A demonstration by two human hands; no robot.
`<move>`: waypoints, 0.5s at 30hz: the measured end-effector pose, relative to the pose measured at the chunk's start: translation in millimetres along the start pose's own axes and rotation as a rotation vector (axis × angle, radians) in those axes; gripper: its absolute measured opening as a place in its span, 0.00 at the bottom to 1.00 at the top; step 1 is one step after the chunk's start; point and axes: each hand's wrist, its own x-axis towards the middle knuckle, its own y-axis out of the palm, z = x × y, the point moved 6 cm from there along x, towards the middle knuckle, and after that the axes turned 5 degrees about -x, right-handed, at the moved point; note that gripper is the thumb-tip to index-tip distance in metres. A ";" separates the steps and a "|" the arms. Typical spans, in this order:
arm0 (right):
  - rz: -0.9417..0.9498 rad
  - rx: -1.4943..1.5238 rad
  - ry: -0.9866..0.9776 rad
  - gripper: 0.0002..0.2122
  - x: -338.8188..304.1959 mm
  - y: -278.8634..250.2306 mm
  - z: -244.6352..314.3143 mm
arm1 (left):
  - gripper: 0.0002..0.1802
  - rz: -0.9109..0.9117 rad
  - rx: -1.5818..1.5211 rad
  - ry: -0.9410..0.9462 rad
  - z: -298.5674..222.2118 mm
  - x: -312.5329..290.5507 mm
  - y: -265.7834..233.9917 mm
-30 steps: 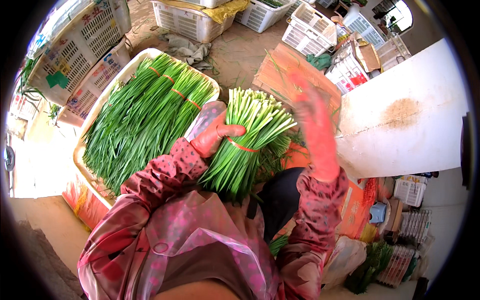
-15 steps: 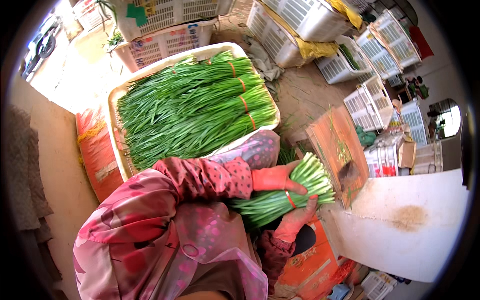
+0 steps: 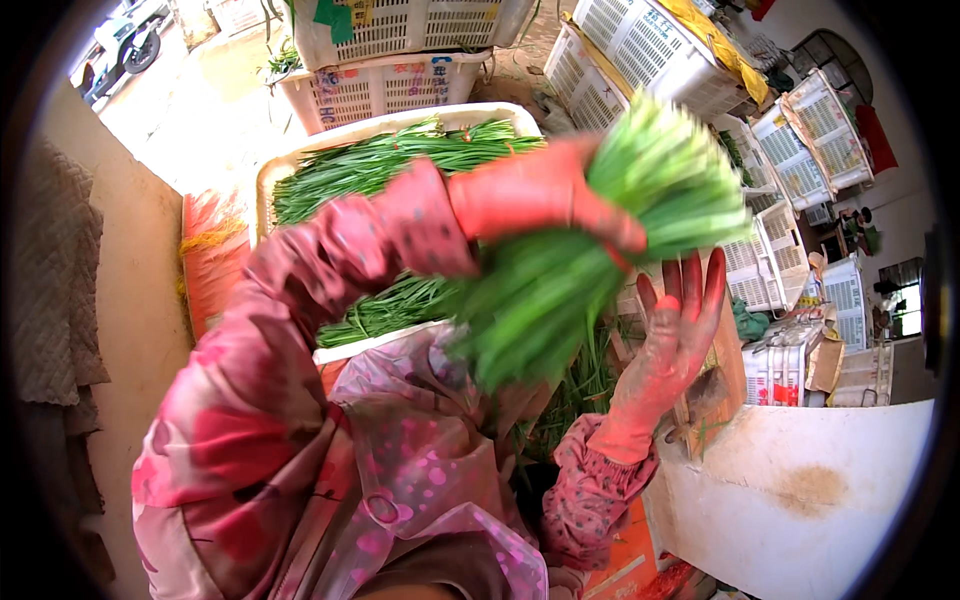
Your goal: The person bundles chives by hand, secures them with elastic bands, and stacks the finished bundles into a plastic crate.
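My left hand (image 3: 540, 200), in an orange-red rubber glove, grips a thick bunch of garlic chives (image 3: 560, 300) around its middle, near a red band. The bunch is raised and blurred by motion, its pale cut ends toward the upper right and its green leaves toward the lower left. Just below the pale ends is my right hand (image 3: 660, 365), gloved and open, fingers spread upward; whether a fingertip touches the bunch I cannot tell. Behind my left arm stands a shallow white crate (image 3: 264, 205) with banded garlic chives (image 3: 390, 165) lying in it, partly hidden by the arm and bunch.
White slotted crates (image 3: 400, 90) are stacked beyond the shallow one, and more (image 3: 650, 50) stand at far right. A wooden board (image 3: 732, 350) and a white panel (image 3: 800, 480) are right of my right hand. Loose green leaves (image 3: 575, 400) lie below the bunch. A wall (image 3: 130, 250) rises at left.
My left hand has lifted the bunch up and away from my lap, now in front of the crate. My right hand has come off the bunch, risen and opened. The view has shifted slightly.
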 end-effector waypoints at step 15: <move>0.004 0.051 0.957 0.19 -45.7 -39.9 -189.6 | 0.62 -0.329 1.539 -0.289 31.8 94.1 -304.3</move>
